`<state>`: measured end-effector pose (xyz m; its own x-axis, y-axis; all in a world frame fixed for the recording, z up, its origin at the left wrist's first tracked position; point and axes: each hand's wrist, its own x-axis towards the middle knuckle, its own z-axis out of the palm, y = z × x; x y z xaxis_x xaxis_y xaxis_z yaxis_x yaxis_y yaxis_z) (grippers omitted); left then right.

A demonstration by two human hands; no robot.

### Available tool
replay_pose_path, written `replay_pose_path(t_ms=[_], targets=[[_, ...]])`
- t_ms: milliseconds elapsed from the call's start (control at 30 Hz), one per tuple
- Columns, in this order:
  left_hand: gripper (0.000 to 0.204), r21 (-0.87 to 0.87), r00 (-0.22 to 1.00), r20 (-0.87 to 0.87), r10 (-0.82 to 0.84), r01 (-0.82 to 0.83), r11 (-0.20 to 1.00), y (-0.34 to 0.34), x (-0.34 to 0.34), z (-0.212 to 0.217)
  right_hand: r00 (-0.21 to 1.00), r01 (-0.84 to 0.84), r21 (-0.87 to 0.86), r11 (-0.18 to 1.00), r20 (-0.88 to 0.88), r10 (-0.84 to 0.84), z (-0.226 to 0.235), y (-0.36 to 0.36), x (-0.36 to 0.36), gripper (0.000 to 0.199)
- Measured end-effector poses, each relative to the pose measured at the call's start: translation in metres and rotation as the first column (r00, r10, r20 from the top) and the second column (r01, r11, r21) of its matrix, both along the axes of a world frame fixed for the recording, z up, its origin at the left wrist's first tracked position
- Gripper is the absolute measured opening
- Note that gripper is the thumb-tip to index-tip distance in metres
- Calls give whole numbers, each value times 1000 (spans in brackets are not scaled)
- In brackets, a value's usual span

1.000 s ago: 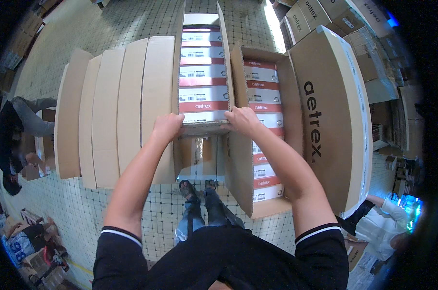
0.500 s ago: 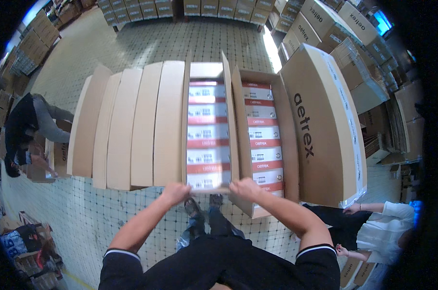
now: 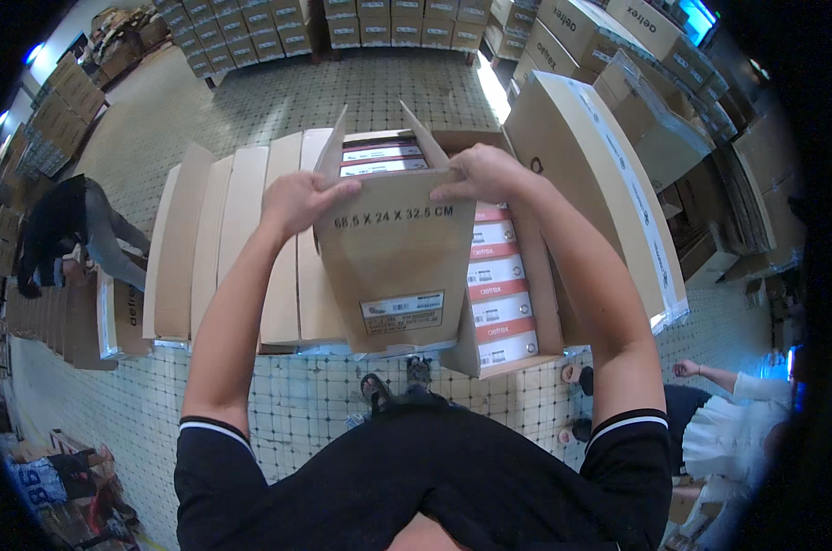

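In the middle, an open brown cardboard carton (image 3: 388, 262) is tilted away from me, so its printed near end panel shows. My left hand (image 3: 298, 202) grips the left corner of that panel's top edge, thumb pointing inward. At the right corner my right hand (image 3: 487, 173) holds the same edge, fingers closed over it. Behind the panel, a few white-and-red shoe boxes (image 3: 379, 158) show inside; the others are hidden. Right beside it stands another open carton (image 3: 546, 317) with a row of similar shoe boxes (image 3: 498, 275).
Several cartons with closed tops (image 3: 241, 248) stand in a row on the left. A tall taped carton (image 3: 608, 184) is at the right. One person (image 3: 67, 220) bends over cartons at far left; another in white (image 3: 732, 418) stands at lower right. Stacked cartons (image 3: 407, 23) line the back.
The carton's near end has come up and tilted away, covering most of its shoe boxes. Both my hands have moved up and forward with its edge.
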<state>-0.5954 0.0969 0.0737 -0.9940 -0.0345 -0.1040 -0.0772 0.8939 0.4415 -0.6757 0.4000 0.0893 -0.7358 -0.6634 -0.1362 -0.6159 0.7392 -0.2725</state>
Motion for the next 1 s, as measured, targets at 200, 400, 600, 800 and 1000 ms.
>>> replay_pose_path(t_ms=[200,400,600,800,1000], targets=[[80,-38,999,31,35,-34,999,-5,-49,24,995,97,-42,994,5,-97,18,-12,-42,64],[75,-38,998,-3,68,-68,997,-5,-54,21,981,179,-52,982,79,-175,21,-14,-43,62],[84,-77,996,48,75,-72,994,-5,-53,23,984,176,-66,982,43,-174,17,-14,-43,61],[78,-59,997,64,53,-49,997,-2,-44,27,972,194,-59,979,147,-184,18,-12,-36,54],[69,-161,996,11,-88,89,983,-1,43,-54,995,-91,-155,984,-41,85,-61,25,46,53]])
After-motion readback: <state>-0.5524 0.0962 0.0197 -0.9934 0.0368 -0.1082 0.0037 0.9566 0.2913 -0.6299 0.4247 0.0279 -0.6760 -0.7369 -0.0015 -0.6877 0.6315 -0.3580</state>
